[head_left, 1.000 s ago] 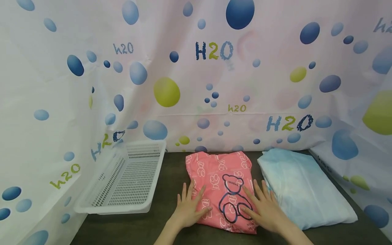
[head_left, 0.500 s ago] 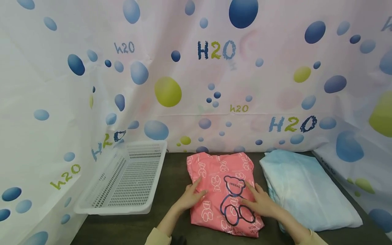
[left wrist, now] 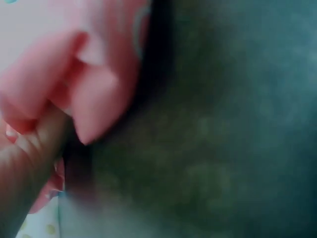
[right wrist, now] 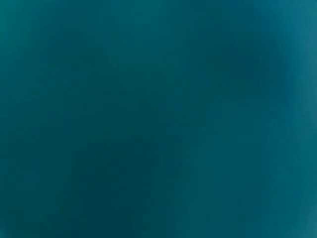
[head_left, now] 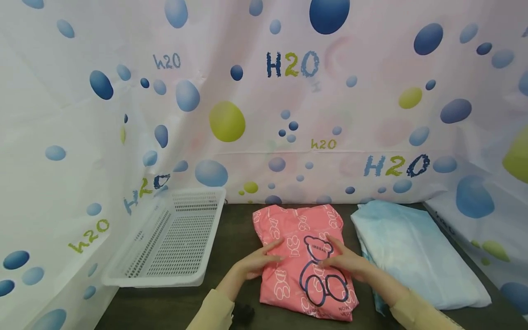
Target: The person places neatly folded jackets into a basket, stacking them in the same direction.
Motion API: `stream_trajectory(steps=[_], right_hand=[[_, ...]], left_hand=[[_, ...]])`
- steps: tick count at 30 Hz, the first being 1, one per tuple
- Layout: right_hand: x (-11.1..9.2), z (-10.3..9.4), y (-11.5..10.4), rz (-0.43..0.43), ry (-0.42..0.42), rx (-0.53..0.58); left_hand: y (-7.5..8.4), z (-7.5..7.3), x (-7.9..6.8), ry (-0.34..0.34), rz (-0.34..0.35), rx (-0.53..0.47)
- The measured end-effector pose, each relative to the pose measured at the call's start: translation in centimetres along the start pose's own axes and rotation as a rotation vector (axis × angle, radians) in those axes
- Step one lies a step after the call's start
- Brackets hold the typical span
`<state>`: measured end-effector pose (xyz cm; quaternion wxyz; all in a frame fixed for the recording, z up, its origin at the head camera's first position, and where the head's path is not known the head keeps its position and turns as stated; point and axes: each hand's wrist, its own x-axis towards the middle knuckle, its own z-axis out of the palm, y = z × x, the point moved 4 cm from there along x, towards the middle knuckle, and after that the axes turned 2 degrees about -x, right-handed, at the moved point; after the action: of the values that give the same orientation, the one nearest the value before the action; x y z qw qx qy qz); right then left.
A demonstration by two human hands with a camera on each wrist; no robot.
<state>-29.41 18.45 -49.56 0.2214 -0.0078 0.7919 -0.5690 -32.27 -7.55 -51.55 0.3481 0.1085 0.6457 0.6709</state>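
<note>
A pink folded garment [head_left: 303,284] with white outlines and a dark blue bear print lies on the dark table. At its left edge, my left hand [head_left: 253,264] grips the cloth, two digits on top. The left wrist view shows pink cloth [left wrist: 106,94] bunched around that hand [left wrist: 27,158], its fingertips hidden. From the right side my right hand [head_left: 350,263] holds the same garment, thumb and a finger over the print, the other fingers mostly out of sight. The right wrist view is only a dark teal blur.
To the left stands a white plastic basket [head_left: 179,247] with slotted walls and nothing visible inside. A pale blue and white folded cloth [head_left: 420,261] lies close to the right hand. Behind hangs a spotted white curtain [head_left: 255,91].
Both hands lay spread flat on the pink garment a second ago. They have since drawn to its side edges and closed in on the cloth. The garment's lower edge has shifted slightly right.
</note>
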Motion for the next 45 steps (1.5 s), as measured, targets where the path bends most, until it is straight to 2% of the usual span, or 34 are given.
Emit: stream_trajectory(steps=[3, 6, 11, 19, 26, 34, 36, 41, 45], right_hand=[[0.0, 0.3, 0.1, 0.022, -0.059, 0.129], [-0.2, 0.5, 0.4, 0.044, -0.073, 0.197], [-0.4, 0.6, 0.8, 0.041, -0.044, 0.222], [-1.3, 1.0, 0.5, -0.052, -0.088, 0.271], [-2.2, 1.1, -0.6, -0.086, -0.067, 0.274], [-3.4, 1.5, -2.6, -0.139, -0.065, 0.289], [-3.8, 1.6, -3.3, -0.147, -0.037, 0.274], [-5.0, 1.8, -6.2, -0.161, 0.016, 0.235], [-6.0, 2.6, -9.3, -0.199, -0.03, 0.249]], left_hand=[[-0.5, 0.2, -0.2, -0.068, -0.002, -0.108], [-0.8, 0.6, -0.3, -0.084, 0.019, -0.117], [-0.9, 1.0, -0.5, -0.058, 0.077, -0.076], [0.1, 1.2, -1.3, 0.004, 0.149, -0.026], [1.8, 1.5, -2.6, 0.027, 0.174, 0.01], [4.1, 1.4, -4.5, 0.047, 0.207, 0.104], [4.9, 1.5, -5.2, 0.043, 0.214, 0.116], [7.5, 1.4, -7.3, 0.033, 0.261, 0.15], [9.7, 0.5, -9.6, 0.03, 0.314, 0.185]])
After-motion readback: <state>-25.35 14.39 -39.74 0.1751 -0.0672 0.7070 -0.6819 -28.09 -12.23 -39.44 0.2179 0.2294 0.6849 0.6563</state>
